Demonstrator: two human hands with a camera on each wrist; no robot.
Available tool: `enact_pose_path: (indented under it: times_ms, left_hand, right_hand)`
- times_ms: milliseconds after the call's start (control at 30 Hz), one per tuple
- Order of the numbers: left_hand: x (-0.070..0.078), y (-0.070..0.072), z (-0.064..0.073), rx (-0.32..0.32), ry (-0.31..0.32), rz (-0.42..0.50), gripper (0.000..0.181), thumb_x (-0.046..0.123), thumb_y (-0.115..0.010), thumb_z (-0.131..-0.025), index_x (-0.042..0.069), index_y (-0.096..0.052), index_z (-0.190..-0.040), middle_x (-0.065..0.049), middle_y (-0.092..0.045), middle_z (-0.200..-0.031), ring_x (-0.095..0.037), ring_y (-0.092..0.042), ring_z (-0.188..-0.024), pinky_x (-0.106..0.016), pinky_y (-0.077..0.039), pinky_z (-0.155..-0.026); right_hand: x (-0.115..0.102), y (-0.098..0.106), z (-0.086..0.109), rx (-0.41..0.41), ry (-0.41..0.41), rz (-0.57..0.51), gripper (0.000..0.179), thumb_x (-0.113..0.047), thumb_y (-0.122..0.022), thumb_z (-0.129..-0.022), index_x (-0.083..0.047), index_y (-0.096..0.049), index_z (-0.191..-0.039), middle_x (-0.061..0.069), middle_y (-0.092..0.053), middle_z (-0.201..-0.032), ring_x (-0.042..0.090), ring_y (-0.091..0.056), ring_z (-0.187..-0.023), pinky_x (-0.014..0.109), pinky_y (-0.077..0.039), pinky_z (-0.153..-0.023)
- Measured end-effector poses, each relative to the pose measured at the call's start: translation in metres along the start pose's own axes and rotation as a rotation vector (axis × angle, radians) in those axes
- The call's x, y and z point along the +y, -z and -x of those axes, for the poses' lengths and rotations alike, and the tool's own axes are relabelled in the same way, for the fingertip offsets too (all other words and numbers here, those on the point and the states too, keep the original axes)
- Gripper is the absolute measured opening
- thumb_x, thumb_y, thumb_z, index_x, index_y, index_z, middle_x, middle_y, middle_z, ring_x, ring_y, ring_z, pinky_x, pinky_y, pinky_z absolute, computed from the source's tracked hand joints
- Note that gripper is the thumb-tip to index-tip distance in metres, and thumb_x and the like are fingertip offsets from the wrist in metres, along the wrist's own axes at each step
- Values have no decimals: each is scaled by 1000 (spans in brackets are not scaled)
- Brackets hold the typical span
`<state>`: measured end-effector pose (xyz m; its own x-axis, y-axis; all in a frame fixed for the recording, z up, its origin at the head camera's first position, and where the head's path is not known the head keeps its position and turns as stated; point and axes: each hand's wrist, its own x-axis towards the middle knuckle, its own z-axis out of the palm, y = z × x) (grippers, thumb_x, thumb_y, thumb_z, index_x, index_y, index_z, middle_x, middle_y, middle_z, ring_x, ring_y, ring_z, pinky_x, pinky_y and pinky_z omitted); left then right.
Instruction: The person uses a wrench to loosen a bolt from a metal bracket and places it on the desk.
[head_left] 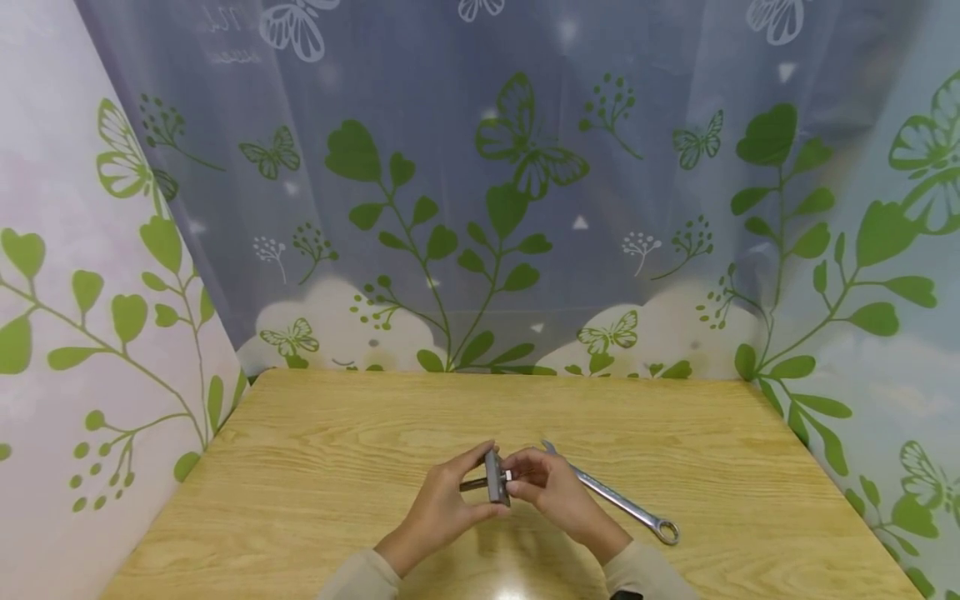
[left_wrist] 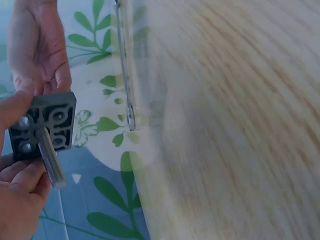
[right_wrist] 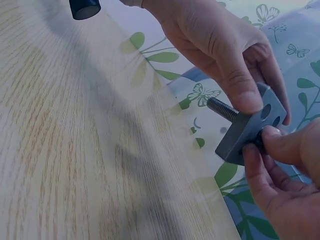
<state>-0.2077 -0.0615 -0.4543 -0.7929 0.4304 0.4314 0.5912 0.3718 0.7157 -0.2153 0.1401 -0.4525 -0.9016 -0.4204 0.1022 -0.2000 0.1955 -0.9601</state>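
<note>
A grey square plate (head_left: 495, 479) with several holes is held upright above the table. My left hand (head_left: 438, 504) grips it by opposite edges, thumb on one and fingers on the other. A threaded bolt (left_wrist: 49, 155) runs through the plate, its shank sticking out on the left hand's side. On the opposite face, my right hand (head_left: 561, 493) pinches the bolt's end close against the plate; a shiny bit shows there in the head view. In the right wrist view those fingertips (right_wrist: 253, 157) hide most of that end.
A combination wrench (head_left: 615, 498) lies slantwise on the wooden table (head_left: 337, 433), right of and beyond the right hand. Patterned curtains (head_left: 450, 250) with leaves and butterflies enclose the back and sides. A dark cylindrical object (right_wrist: 85, 9) shows at the right wrist view's top.
</note>
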Motion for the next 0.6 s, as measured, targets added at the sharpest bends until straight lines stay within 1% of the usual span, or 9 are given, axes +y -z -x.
enact_pose_path:
  times_ms: [133, 200, 267, 333, 433, 533, 600]
  left_hand:
    - [0, 2, -2, 24, 59, 72, 75, 27, -84, -72, 1, -51, -133, -14, -62, -127, -28, -60, -116, -44, -51, -97]
    - [0, 4, -3, 32, 70, 110, 74, 30, -83, -72, 0, -51, -132, -16, -61, -127, -29, -60, -116, -48, -50, -96]
    - [0, 5, -4, 39, 69, 117, 74, 30, -83, -72, 0, -51, -132, -16, -61, -127, -29, -60, -116, -50, -50, -96]
    - [1, 6, -4, 45, 67, 105, 73, 28, -84, -72, 1, -52, -132, -16, -61, -127, -29, -60, -116, -49, -49, -97]
    - [0, 7, -4, 48, 66, 85, 71, 23, -85, -71, 4, -54, -132, -15, -61, -128, -29, -59, -117, -48, -50, -96]
    - [0, 8, -4, 43, 53, 71, 70, 20, -86, -70, 5, -55, -132, -15, -60, -129, -29, -58, -118, -47, -52, -94]
    - [0, 7, -3, 45, 35, 57, 70, 18, -86, -69, 5, -56, -131, -14, -60, -129, -30, -58, -118, -44, -52, -95]
  right_hand:
    - [-1, 3, -1, -30, 50, 0, 24, -6, -62, -92, 1, -60, -115, 16, -61, -112, 18, -62, -97, 25, -54, -82]
    - [-2, 5, -2, -41, 67, 5, 25, -7, -62, -92, 0, -60, -116, 17, -61, -115, 19, -61, -101, 25, -54, -85]
    - [-3, 6, -2, -39, 72, 15, 29, -9, -62, -92, 0, -58, -120, 17, -60, -116, 21, -60, -102, 25, -54, -86]
    - [-6, 7, -1, -28, 43, 6, 35, -15, -63, -93, 2, -56, -123, 17, -61, -114, 24, -61, -101, 26, -55, -86]
    - [-9, 7, -1, -14, -48, -51, 44, -25, -58, -97, 8, -52, -124, 16, -63, -107, 24, -64, -94, 30, -57, -84]
    - [-10, 5, -1, -21, -171, -140, 51, -36, -52, -99, 12, -55, -116, 13, -65, -96, 18, -65, -84, 32, -59, -80]
    - [-10, 3, -2, -45, -250, -188, 54, -42, -50, -99, 11, -58, -109, 10, -65, -89, 14, -63, -78, 31, -59, -77]
